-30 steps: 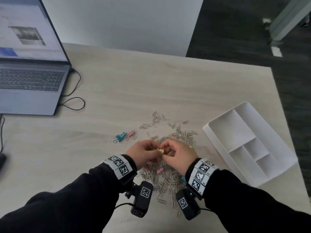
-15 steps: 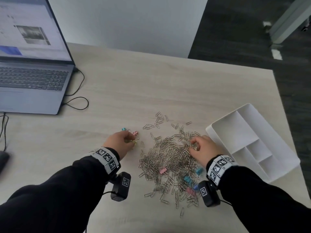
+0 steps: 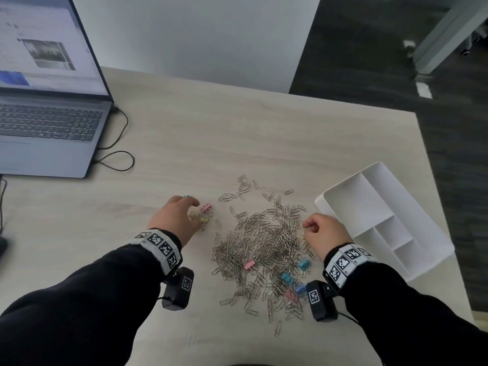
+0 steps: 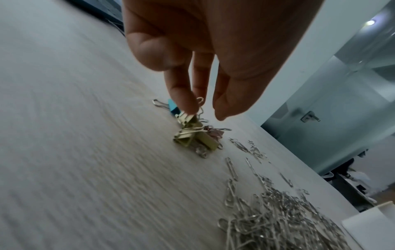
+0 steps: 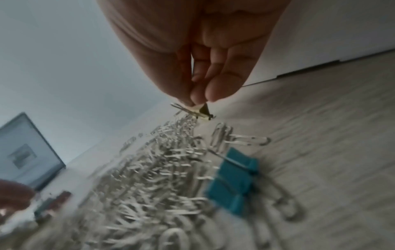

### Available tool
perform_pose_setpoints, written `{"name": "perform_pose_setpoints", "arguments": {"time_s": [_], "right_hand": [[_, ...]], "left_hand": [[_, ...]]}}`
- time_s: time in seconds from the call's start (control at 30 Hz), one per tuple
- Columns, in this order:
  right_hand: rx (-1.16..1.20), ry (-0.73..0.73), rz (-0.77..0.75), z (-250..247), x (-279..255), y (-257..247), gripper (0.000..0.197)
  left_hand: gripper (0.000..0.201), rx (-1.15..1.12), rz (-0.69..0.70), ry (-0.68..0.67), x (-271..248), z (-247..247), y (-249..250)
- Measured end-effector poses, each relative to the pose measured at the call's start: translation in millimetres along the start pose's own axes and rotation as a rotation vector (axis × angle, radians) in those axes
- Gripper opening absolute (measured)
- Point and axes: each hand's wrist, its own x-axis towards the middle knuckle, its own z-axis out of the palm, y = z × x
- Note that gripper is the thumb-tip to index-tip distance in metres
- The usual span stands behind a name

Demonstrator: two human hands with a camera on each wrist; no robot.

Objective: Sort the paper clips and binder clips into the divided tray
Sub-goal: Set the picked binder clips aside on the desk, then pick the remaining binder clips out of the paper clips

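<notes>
Overhead, a heap of silver paper clips (image 3: 264, 241) is seen in the middle of the table (image 3: 200, 133), with coloured binder clips mixed into its near side and a small set of binder clips (image 3: 202, 215) gathered apart to the left. The divided tray (image 3: 351, 194) stands to the right, and nothing is seen in its compartments. The left hand (image 3: 175, 220) is lowered over the small set; the right hand (image 3: 323, 233) is curled at the heap's right edge.

From the left wrist, the left fingertips (image 4: 183, 104) are seen on the wire handle of a gold binder clip (image 4: 192, 133), the thumb held apart, so no pinch is closed. Judged from this, the handle is best pinched before any lift.

From the right wrist, another gold binder clip (image 5: 203, 112) is pinched between thumb and fingertips just above the heap. It is best lifted straight up, so that hooked paper clips are shaken free before the tray is reached.
</notes>
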Motion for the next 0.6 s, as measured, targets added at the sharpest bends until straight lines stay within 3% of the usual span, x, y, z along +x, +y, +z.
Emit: {"name": "perform_pose_setpoints", "arguments": {"time_s": [0.13,0.27,0.43,0.53,0.6], "right_hand": [[0.373,-0.035,0.088,-2.7,-13.5,-6.6,0.013],[0.713,-0.093,0.118,-3.0,-32.4,-25.1,0.015],[0.780,-0.162,0.005,1.9,-53.2,-38.3,0.012],[0.702,-0.173,-0.066,6.0,-55.3,-31.5,0.019],[0.609,-0.154,-0.084,4.2,-54.5,-19.4,0.018]], "left_hand": [[0.023,-0.122,0.079,-0.004,-8.9,-3.6,22.5],[0.016,-0.330,0.164,-0.198,-25.0,7.6,62.2],[0.048,-0.430,0.267,-0.425,-50.0,34.0,110.7],[0.033,-0.508,0.251,-0.526,-58.7,43.0,119.1],[0.017,-0.500,0.213,-0.511,-59.7,43.3,115.8]]}}
